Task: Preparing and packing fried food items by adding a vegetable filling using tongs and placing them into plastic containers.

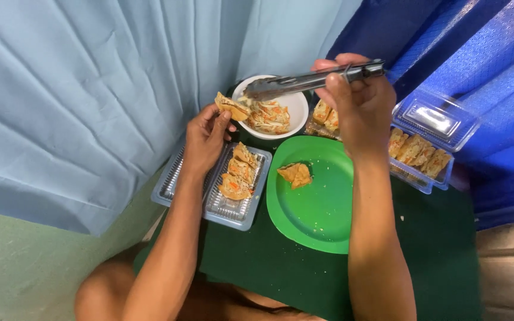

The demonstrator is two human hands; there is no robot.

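Observation:
My left hand (204,138) holds a stuffed fried tofu piece (231,106) at the left rim of a white bowl (297,106) of shredded vegetable filling (269,116). My right hand (357,101) grips metal tongs (310,81) whose tips hover over the bowl. Under my left hand lies an open clear plastic tray (233,209) with several stuffed pieces (237,173). A green plate (319,202) in the middle carries one fried tofu piece (294,174).
A second clear hinged container (432,122) with several tofu pieces (419,153) stands at the right, lid up. More pieces (326,114) lie behind the plate. Everything rests on a dark green cloth (435,255). Pale blue curtain (90,89) hangs left, blue fabric right.

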